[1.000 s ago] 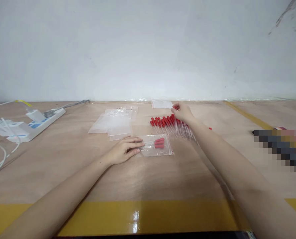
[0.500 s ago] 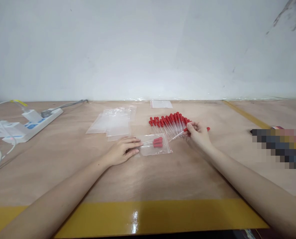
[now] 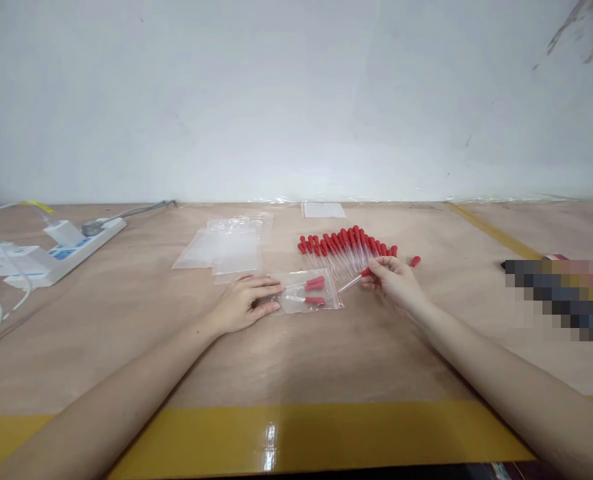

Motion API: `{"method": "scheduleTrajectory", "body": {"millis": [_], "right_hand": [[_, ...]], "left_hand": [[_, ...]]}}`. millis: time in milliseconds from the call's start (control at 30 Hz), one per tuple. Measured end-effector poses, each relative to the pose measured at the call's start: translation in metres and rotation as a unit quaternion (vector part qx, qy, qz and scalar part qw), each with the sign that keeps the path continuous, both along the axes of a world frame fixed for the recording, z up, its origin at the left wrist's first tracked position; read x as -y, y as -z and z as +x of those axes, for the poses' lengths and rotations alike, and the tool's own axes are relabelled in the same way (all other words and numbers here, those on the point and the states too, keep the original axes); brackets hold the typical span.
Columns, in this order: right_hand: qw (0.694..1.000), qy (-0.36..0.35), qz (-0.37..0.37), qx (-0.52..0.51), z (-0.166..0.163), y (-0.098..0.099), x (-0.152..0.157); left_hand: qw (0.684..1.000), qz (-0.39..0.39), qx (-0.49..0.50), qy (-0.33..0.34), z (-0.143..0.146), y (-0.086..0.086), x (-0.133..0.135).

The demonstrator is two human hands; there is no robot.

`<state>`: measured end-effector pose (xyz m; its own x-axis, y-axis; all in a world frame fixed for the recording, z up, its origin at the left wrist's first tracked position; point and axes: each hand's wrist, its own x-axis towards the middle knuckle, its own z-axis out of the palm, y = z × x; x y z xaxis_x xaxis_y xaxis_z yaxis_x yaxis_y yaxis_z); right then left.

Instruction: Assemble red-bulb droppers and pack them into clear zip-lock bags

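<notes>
My left hand (image 3: 244, 301) lies on the table with its fingers curled on the left edge of a small clear zip bag (image 3: 310, 293) that has red-bulbed droppers inside. My right hand (image 3: 394, 279) pinches one glass dropper with a red bulb (image 3: 356, 278), its glass tip pointing toward the bag's right side. Just behind it lies a row of several red-bulbed droppers (image 3: 344, 247). One loose red bulb (image 3: 415, 261) rests to the right of the row.
A stack of empty clear bags (image 3: 229, 245) lies behind my left hand, another bag (image 3: 323, 209) by the wall. A white power strip (image 3: 59, 257) with cables sits at far left. Yellow tape (image 3: 296, 437) marks the table's near edge. A blurred-out object (image 3: 559, 297) is at right.
My right hand came back from the far end of the dropper row, took one dropper, and brought it toward the bag. My left hand stayed on the bag.
</notes>
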<state>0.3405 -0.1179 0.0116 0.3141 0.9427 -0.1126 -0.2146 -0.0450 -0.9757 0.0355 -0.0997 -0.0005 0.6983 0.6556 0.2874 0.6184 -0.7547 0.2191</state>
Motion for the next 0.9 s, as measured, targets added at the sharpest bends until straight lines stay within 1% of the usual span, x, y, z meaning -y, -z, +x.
{"method": "scheduleTrajectory", "body": {"millis": [167,233,300,367,433,500,567,633,700,767,800,900], "right_hand": [[0.999,0.026,0.022,-0.008,-0.006,0.004,0.0],[0.999,0.007,0.006,-0.035,-0.01,0.007,0.002],[0.998,-0.041,-0.014,-0.043,-0.013,0.011,0.005],[0.995,-0.094,-0.016,0.004,-0.015,0.015,0.008],[0.988,-0.124,0.005,0.092,-0.017,0.017,0.009],[0.975,-0.129,0.033,0.177,-0.019,0.019,0.009],[0.961,-0.126,0.053,0.242,-0.021,0.019,0.008],[0.946,-0.122,0.065,0.294,-0.024,0.018,0.006],[0.934,-0.131,0.07,0.326,-0.026,0.016,0.006],[0.932,-0.147,0.075,0.324,-0.03,0.014,0.006],[0.936,-0.155,0.075,0.308,-0.032,0.013,0.007],[0.956,-0.185,0.041,0.224,-0.036,0.012,0.01]], "left_hand": [[1.0,-0.005,0.002,-0.005,0.0,-0.001,0.001],[1.0,-0.006,0.002,-0.004,0.0,-0.001,0.001],[1.0,-0.003,0.002,-0.002,0.0,-0.001,0.0],[1.0,0.0,0.0,-0.001,-0.001,0.0,-0.001],[1.0,0.003,-0.001,-0.001,-0.001,0.001,-0.001],[1.0,0.006,0.0,0.0,-0.001,0.002,-0.002],[1.0,0.009,-0.002,0.0,-0.001,0.002,-0.001],[1.0,0.009,-0.005,-0.005,-0.001,0.001,-0.001],[1.0,0.006,-0.009,-0.009,0.0,0.0,0.0],[1.0,0.003,-0.009,-0.007,0.0,-0.001,0.001],[1.0,0.003,-0.009,-0.006,0.001,-0.001,0.001],[1.0,0.004,-0.009,-0.008,0.001,-0.001,0.001]]}}
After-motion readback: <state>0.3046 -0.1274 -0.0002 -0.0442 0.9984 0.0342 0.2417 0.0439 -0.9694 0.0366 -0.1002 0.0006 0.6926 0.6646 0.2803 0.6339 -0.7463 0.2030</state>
